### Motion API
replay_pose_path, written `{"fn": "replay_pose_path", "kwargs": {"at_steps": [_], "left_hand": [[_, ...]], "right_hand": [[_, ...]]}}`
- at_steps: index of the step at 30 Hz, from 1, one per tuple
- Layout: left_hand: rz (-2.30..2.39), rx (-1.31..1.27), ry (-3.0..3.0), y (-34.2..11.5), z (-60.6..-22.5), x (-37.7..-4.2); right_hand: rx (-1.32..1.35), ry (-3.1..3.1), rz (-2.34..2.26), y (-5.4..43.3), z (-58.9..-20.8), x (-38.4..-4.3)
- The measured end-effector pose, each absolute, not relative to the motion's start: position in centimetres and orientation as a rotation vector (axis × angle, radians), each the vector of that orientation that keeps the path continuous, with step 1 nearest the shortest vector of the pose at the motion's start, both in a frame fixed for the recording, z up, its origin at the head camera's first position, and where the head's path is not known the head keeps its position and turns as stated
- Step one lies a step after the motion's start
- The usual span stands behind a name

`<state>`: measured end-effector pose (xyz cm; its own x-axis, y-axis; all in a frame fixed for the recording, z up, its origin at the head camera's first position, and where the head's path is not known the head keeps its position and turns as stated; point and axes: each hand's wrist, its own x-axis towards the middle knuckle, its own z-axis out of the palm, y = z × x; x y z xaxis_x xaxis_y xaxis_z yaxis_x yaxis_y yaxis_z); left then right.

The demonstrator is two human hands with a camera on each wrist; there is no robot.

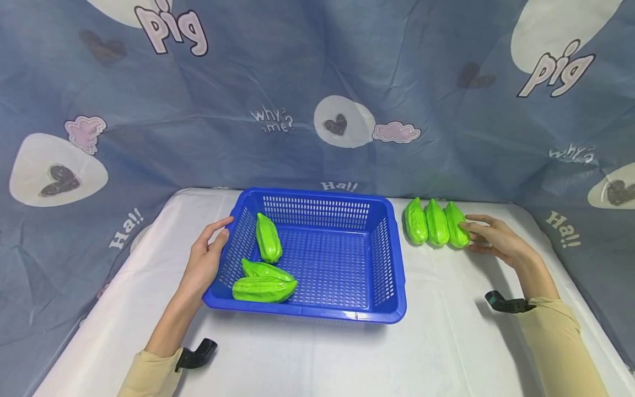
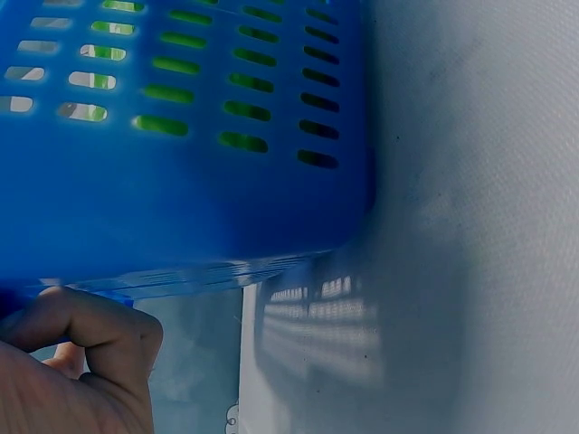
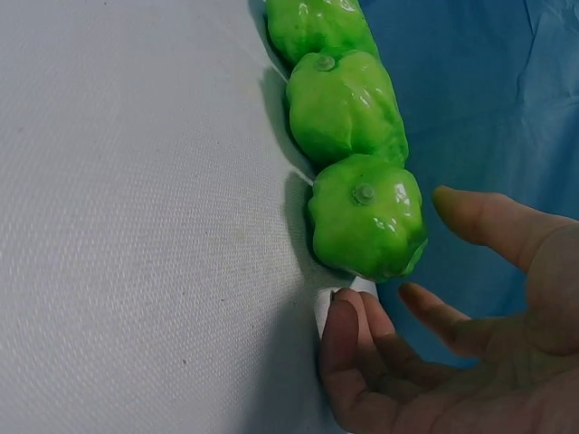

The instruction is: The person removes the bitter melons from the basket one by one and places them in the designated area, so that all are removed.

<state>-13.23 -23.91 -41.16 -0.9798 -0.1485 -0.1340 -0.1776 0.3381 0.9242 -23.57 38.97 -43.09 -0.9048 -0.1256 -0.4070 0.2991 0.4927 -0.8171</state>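
A blue plastic basket (image 1: 317, 315) with slotted walls stands on the white table. My left hand (image 1: 204, 259) grips its left rim; in the left wrist view bent fingers (image 2: 99, 330) are at the rim. Inside, toward the left, lie three glossy green ribbed gourds with pointed tips: one upper gourd (image 1: 269, 238) and two lower ones side by side, the front gourd (image 1: 263, 290) partly covering the other. Three more stand in a row right of the basket. My right hand (image 1: 496, 240) is around the right side of the rightmost gourd (image 3: 366, 217), with thumb and fingers spread.
The middle gourd (image 1: 436, 223) and the left gourd (image 1: 415, 221) of the row sit close against each other. A blue printed cloth (image 1: 297, 82) rises behind the table and along both sides. White cloth (image 1: 307, 358) covers the tabletop in front of the basket.
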Motion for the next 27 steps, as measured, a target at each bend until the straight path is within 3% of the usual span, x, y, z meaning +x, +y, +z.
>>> {"fn": "replay_pose_path", "kwargs": {"at_steps": [18, 27], "left_hand": [[1.775, -0.328, 2.529, -24.2, -41.3, -13.3], [1.766, -0.317, 2.54, -24.0, -41.3, -13.3]], "right_hand": [[0.03, 2.429, -1.31, 38.8, -40.7, -23.5], [-0.008, 2.469, -1.388, 36.5, -38.8, -22.8]]}}
